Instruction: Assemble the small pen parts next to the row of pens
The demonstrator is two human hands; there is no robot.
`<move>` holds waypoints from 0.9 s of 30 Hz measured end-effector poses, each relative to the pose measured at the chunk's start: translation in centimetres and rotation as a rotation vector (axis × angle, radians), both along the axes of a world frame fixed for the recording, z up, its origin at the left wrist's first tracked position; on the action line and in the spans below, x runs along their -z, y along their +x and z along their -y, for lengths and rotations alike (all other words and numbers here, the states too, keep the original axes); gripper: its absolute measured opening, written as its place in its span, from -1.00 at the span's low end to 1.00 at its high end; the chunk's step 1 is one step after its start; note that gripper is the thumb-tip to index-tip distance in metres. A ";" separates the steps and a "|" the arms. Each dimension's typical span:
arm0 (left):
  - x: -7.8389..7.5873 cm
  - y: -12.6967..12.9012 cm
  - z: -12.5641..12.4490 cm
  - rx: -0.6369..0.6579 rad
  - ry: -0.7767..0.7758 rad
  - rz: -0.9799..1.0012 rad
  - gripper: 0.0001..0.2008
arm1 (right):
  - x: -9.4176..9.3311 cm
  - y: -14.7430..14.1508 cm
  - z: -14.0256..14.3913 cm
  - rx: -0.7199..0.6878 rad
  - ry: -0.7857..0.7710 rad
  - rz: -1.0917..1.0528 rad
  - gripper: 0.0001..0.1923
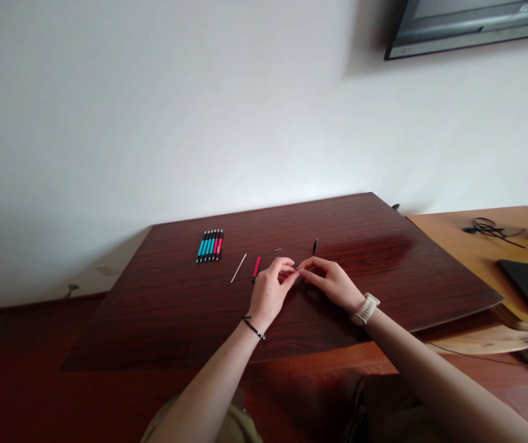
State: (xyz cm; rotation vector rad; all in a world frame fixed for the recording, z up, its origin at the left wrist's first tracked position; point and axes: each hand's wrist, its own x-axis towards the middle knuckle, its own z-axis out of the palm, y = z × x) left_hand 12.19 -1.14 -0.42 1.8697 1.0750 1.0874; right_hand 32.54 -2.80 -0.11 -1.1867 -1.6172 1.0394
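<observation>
Dark wood table: a tiny part is pinched between left hand and right hand; if squeezed badly, it could be dropped among the loose pen pieces.

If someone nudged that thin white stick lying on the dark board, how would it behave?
The white stick looks very slender, so it is probably light and would skid or roll easily on the glossy board. Being so thin, it may bend or snap and be fiddly to pinch up.
</observation>
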 end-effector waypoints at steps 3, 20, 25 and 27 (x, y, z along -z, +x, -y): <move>-0.2 0.0 0.0 -0.018 -0.031 0.051 -0.79 | 0.1 0.0 -0.1 -0.024 -0.044 -0.079 -0.65; -0.9 0.3 -0.1 0.026 -0.265 0.258 -0.67 | -0.8 -1.4 0.7 -0.065 -0.065 -0.224 -0.59; -0.7 0.1 0.0 0.031 -0.253 0.254 -0.68 | -0.3 -1.3 0.6 -0.043 -0.060 -0.182 -0.61; -0.6 -0.1 0.3 0.047 -0.262 0.265 -0.64 | -0.2 -1.1 0.5 -0.016 -0.060 -0.157 -0.63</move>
